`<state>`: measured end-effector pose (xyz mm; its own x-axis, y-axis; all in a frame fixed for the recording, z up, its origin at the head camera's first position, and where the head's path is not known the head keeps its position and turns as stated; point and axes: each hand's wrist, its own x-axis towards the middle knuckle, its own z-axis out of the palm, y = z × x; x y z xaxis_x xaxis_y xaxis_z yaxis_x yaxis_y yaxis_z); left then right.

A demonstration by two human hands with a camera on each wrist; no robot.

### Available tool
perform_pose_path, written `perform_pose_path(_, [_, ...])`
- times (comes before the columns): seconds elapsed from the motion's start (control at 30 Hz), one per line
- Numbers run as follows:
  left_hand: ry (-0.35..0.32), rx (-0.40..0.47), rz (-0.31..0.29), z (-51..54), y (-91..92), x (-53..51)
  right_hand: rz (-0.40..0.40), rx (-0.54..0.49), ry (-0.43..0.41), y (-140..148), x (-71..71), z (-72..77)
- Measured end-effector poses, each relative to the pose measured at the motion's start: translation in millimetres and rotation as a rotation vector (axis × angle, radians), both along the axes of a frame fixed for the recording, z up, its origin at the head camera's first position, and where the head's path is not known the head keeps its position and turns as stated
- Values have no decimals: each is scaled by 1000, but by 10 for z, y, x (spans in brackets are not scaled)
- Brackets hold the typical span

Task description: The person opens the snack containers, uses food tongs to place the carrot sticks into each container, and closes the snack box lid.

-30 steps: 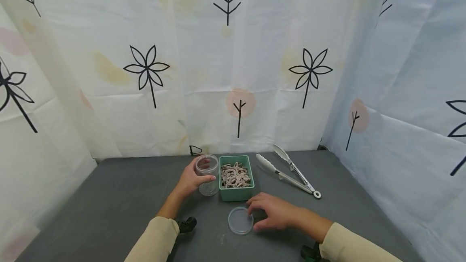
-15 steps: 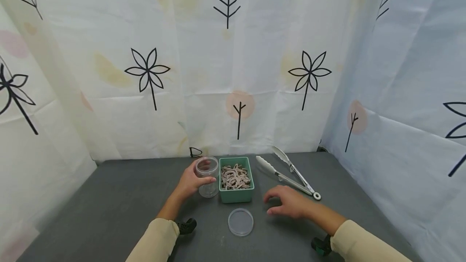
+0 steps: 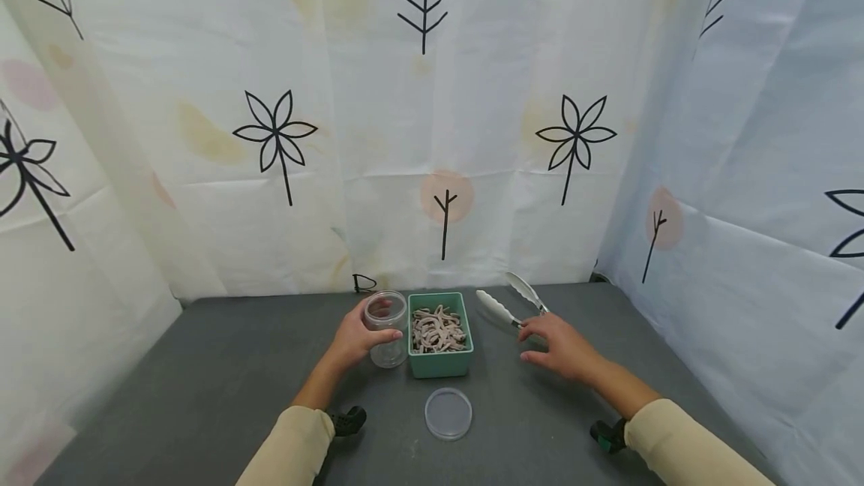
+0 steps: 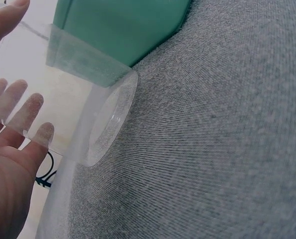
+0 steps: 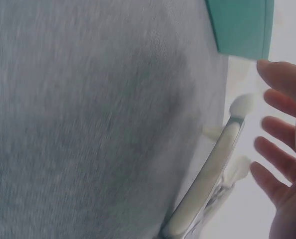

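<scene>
My left hand (image 3: 354, 337) holds an uncapped clear jar (image 3: 388, 353), which stands upright on the table. In the left wrist view the fingers (image 4: 22, 113) wrap behind the jar, and its base rests on the grey cloth. Right beside the jar is a green rectangular container (image 3: 439, 366) with many pale, curled strips (image 3: 437, 330) in it; their kind I cannot tell. Over the tongs (image 3: 496, 307) hovers my right hand (image 3: 562, 349), hiding much of their handles. The right wrist view shows its fingers (image 5: 275, 130) loosely bent and apart from the tongs.
A round clear lid (image 3: 448, 414) lies flat in front of the green container. The dark grey tabletop (image 3: 243, 366) ends at a patterned white curtain (image 3: 378, 118) at the back and sides.
My right hand has moved from beside the lid, right and away from me, to above the tongs. The left hand and the jar have stayed in place.
</scene>
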<state>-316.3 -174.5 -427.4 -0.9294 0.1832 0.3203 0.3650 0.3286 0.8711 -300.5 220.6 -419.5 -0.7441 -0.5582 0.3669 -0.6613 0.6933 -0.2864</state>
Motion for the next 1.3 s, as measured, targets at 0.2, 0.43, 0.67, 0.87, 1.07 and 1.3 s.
perform_pose_path(0.2, [11, -9, 17, -182, -39, -146, -107, -19, 82, 106, -76, -75])
perform_pose_path(0.43, [24, 4, 5, -191, -47, -150, -167, 27, 48, 228, -148, -130])
perform_pose_path(0.67, [18, -6, 0, -174, -50, -145, -219, 70, -3, 338, -200, -148])
perform_pose_path(0.87, [34, -11, 5, -181, -51, -147, -254, 97, -83, 441, -231, -183])
perform_pose_path(1.07, [27, -25, 4, -179, -49, -142, -320, 166, -181, 498, -233, -203])
perform_pose_path(1.3, [13, -13, -29, -20, -20, -5, -327, 164, -214, 533, -215, -193])
